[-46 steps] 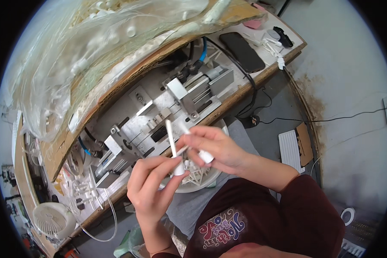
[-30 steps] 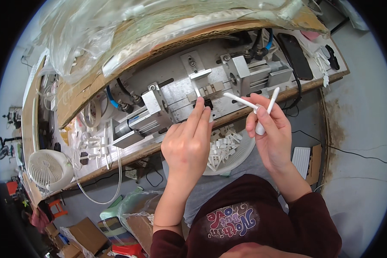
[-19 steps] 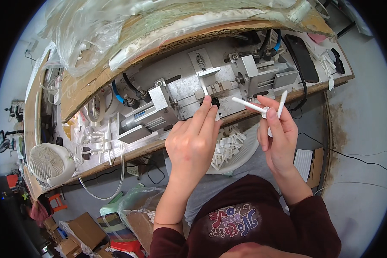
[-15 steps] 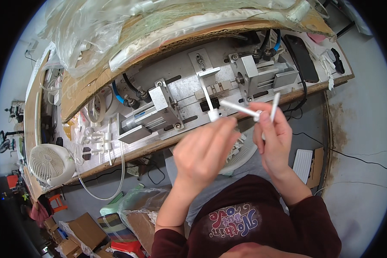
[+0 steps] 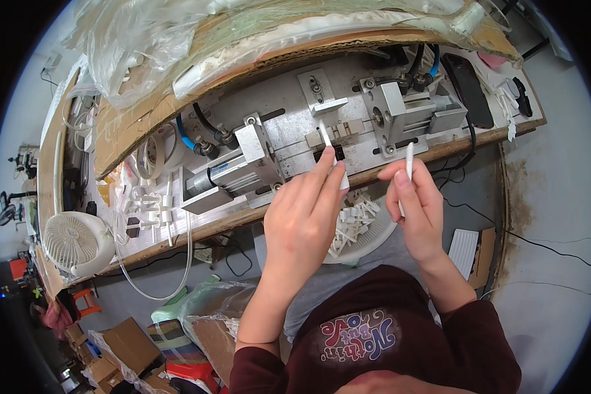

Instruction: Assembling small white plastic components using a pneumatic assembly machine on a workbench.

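My left hand (image 5: pixel 306 211) pinches a thin white plastic stick (image 5: pixel 329 150) and holds its tip over the middle of a metal press fixture (image 5: pixel 335 128) on the workbench. My right hand (image 5: pixel 417 209) grips a second white stick (image 5: pixel 408 167) upright, just below the fixture's right block (image 5: pixel 400 115). On my lap under both hands sits a white bowl (image 5: pixel 368 243) with several more white plastic pieces.
The wooden workbench edge (image 5: pixel 440 151) runs across the view. A small white fan (image 5: pixel 75 243) and loose white parts (image 5: pixel 148 203) lie at the left, a black phone (image 5: pixel 467 90) at the right. Plastic sheeting (image 5: pixel 177 39) covers the back. Boxes and bags (image 5: pixel 125 348) sit on the floor.
My left hand has taken a white stick and brought it up to the fixture's middle. My right hand now holds a single stick upright instead of two.
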`<state>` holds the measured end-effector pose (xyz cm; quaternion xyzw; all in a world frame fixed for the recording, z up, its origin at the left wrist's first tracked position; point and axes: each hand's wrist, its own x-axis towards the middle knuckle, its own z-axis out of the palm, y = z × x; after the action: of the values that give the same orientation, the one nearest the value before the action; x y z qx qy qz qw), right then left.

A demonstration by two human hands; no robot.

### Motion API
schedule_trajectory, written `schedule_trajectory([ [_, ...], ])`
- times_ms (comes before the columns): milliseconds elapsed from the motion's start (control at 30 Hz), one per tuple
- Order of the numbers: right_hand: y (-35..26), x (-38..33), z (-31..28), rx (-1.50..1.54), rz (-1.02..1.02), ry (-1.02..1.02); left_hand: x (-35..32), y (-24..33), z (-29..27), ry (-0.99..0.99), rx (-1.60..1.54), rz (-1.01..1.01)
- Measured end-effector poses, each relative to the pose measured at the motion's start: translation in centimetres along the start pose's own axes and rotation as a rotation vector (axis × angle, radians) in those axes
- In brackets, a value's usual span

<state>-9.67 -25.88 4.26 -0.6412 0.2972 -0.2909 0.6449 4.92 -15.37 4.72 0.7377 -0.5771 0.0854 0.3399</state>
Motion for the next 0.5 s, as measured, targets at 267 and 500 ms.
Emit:
schedule_trajectory([
  [267, -0.3, -0.3, -1.0, 0.267, 0.098, -0.063, 1.6, -0.1, -0.3, -0.078, 0.187, 0.067],
  [500, 0.3, -0.1, -0.4, 0.117, -0.159, -0.046, 1.4, -0.1, -0.4, -0.097, 0.148, 0.009],
])
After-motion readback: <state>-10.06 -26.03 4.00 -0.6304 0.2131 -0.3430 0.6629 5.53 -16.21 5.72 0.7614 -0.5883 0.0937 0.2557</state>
